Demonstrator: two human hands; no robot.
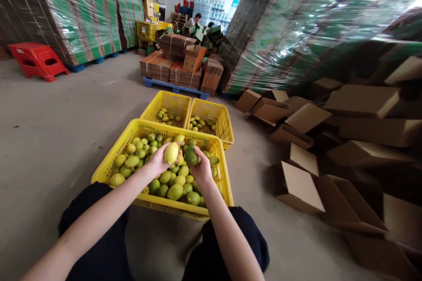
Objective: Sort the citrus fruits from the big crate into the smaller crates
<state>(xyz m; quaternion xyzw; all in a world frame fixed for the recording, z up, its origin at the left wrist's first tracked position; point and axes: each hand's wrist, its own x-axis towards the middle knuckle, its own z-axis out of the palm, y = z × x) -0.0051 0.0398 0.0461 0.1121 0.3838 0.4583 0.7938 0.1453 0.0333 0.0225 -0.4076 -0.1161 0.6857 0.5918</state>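
Note:
My left hand [160, 161] is closed round a yellow lemon [171, 153], held over the near yellow crate [104, 164]. Just to its right, my right hand [202, 167] grips a dark green lemon [191, 156] with its fingers on the far side. Below both hands, the crate holds many green and yellow lemons [175, 192]. Two smaller yellow crates stand against its far side: the left crate [148, 112] and the right crate [227, 127] each have some lemons on the bottom.
Open cardboard boxes [303, 182] lie heaped on the right. Flattened cartons [158, 66] are stacked on a blue pallet [165, 85] ahead. A red stool [38, 59] stands at left, by wrapped pallets [89, 9]. A person [195, 19] is at the back.

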